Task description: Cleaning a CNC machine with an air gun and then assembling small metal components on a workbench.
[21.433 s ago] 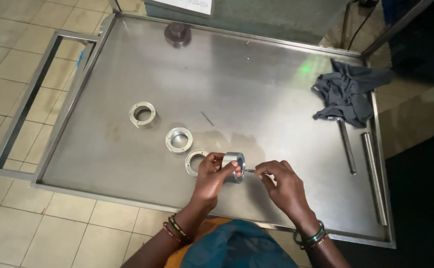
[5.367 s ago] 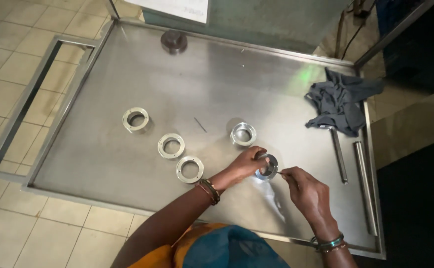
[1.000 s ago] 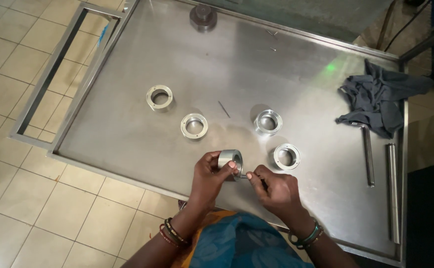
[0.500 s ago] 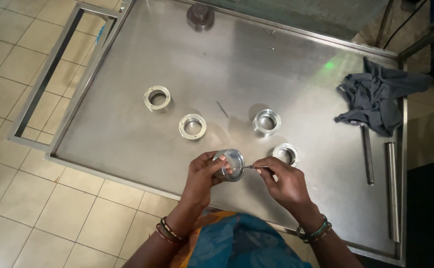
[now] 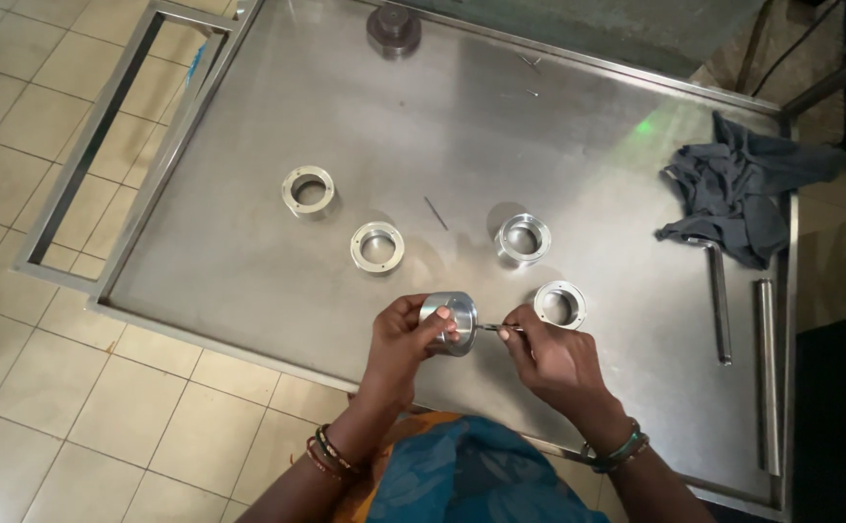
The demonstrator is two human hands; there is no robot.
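While left hand (image 5: 402, 334) grips metal ring (image 5: 449, 321) above table (image 5: 249, 261) near edge, tilted toward right hand (image 5: 549, 351), right pinches thin tool (image 5: 491, 328) at ring's face; four rings lie spaced apart.

Free room and obstacles on the stainless steel table (image 5: 249, 242): the widest bare stretch runs across the far half, bounded by the dark round metal fitting (image 5: 393, 27) at the far edge and the crumpled grey cloth (image 5: 742, 189) at the right. Nearer in, four machined silver metal rings (image 5: 307, 190) (image 5: 377, 246) (image 5: 523, 238) (image 5: 559, 304) stand apart in a loose row, with passable gaps between them and a thin dark pin (image 5: 436, 213) in the middle gap. Two long steel rods (image 5: 719, 305) (image 5: 766, 378) block the right edge, and the raised rim closes the left.
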